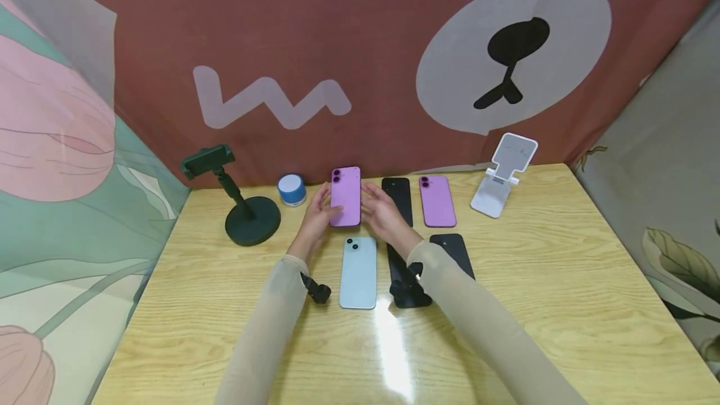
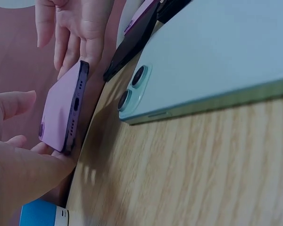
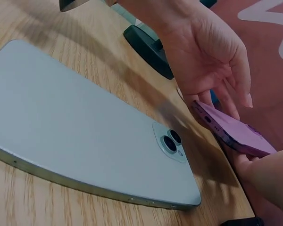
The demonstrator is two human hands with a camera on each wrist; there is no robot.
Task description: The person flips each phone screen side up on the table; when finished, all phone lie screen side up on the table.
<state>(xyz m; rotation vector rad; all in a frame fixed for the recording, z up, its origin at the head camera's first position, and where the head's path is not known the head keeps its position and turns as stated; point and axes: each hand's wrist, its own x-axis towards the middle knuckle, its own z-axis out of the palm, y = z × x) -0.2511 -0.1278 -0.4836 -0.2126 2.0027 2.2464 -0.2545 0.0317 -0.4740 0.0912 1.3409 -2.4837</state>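
A purple phone (image 1: 345,195), its back and two camera lenses facing up, is held raised off the table between both hands. My left hand (image 1: 316,222) holds its left side, fingers beneath and thumb over the back. On the opposite edge, my right hand (image 1: 387,216) touches the phone with fairly straight fingers. Its charging port shows in both wrist views. A light blue phone (image 1: 357,274) lies back up on the table between the forearms. Beside the right hand lies a black phone (image 1: 398,195), partly hidden by that hand.
A second purple phone (image 1: 437,202) lies at right. More black phones (image 1: 453,250) lie partly under the right forearm. A dark green phone stand (image 1: 253,220) and a blue-and-white round object (image 1: 292,190) stand left. A white folding stand (image 1: 495,192) is far right. Cloth hangs behind the table.
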